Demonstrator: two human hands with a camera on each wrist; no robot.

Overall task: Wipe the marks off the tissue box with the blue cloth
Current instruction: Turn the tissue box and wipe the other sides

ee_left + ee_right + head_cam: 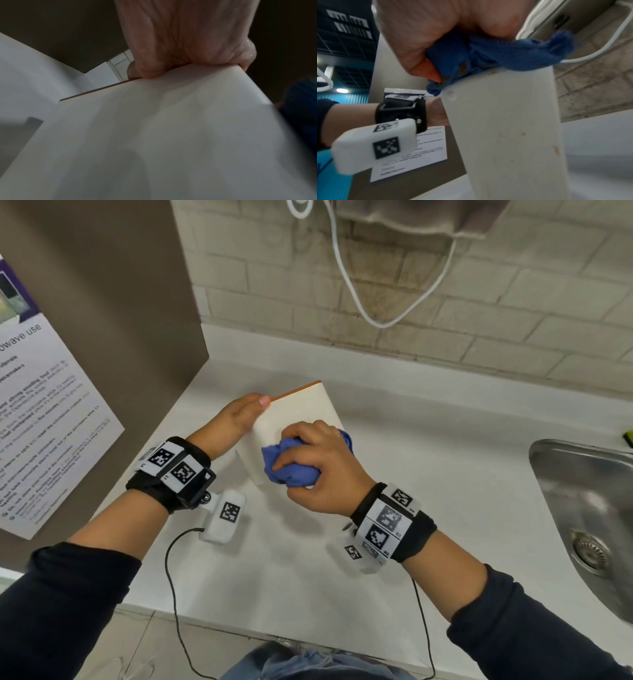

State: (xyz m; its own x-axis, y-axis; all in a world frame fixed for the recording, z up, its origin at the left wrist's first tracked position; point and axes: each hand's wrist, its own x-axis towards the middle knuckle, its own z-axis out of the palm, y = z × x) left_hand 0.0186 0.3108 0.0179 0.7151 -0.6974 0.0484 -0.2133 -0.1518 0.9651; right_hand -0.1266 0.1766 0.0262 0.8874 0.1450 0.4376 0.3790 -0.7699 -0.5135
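A cream tissue box (301, 409) stands on the white counter (428, 474), with an orange strip along its far top edge. My left hand (239, 414) grips its left top edge (171, 75), thumb over the top. My right hand (318, 463) holds a bunched blue cloth (289, 463) and presses it on the box's top near corner. In the right wrist view the blue cloth (496, 56) lies over the box's upper edge, and small brownish marks (556, 150) dot the box's side (513, 135).
A steel sink (589, 508) with its drain is set into the counter at the right. A brown panel with a printed notice (44, 419) stands at the left. A white cable (383, 313) hangs down the brick wall behind. Black wrist-camera cords (174, 594) trail over the counter's front edge.
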